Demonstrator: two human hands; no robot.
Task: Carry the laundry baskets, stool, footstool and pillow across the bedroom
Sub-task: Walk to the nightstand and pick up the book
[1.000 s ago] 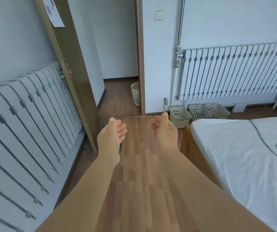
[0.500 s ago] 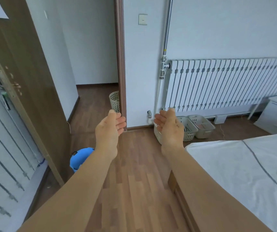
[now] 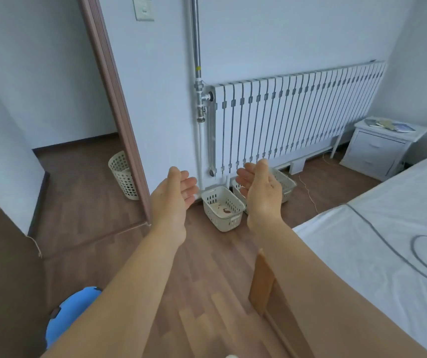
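Three low cream laundry baskets stand in a row on the floor under the wall radiator; the nearest basket [image 3: 223, 208] shows fully, the others [image 3: 284, 185] are partly hidden behind my right hand. A taller round cream basket [image 3: 122, 174] stands past the doorway. A blue stool [image 3: 67, 313] sits at the lower left beside the door. My left hand [image 3: 172, 202] and my right hand [image 3: 258, 193] are held out in front of me, palms facing each other, fingers relaxed, holding nothing. Both hover in front of the low baskets, apart from them.
A bed with a white sheet [image 3: 377, 254] and wooden frame fills the right. A white nightstand [image 3: 377, 148] stands in the far right corner. The brown door [image 3: 5, 267] stands open at left, next to the door frame [image 3: 119, 112]. A thin cable lies on the floor.
The view has come closer to the radiator wall and turned right; the baskets look nearer. Both hands stay raised and empty, held the same way.
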